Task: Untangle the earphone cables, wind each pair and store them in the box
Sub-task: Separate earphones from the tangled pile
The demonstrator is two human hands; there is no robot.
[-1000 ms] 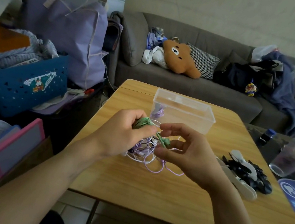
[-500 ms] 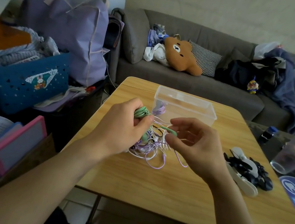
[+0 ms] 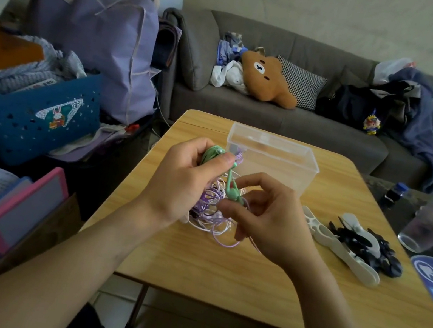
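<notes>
Earphone cables in green (image 3: 230,188) and purple (image 3: 211,213) form one tangle held just above the table (image 3: 247,279), near of the clear plastic box (image 3: 271,156). Left hand (image 3: 183,178) grips the wound green bundle, thumb pressed on top. Right hand (image 3: 267,216) pinches the green strand at its lower end, fingers curled. Purple loops hang below both hands and rest on the wood.

Handling judgement: cables are light, thin and limp; they snag readily and joints at plug and earbuds may be fragile. Take hold at the thicker moulded parts or close to a knot, not mid-loop. Draw strands out slowly; hard pulls will likely tighten the tangle. Black-and-white objects (image 3: 354,246) lie right of the hands.
</notes>
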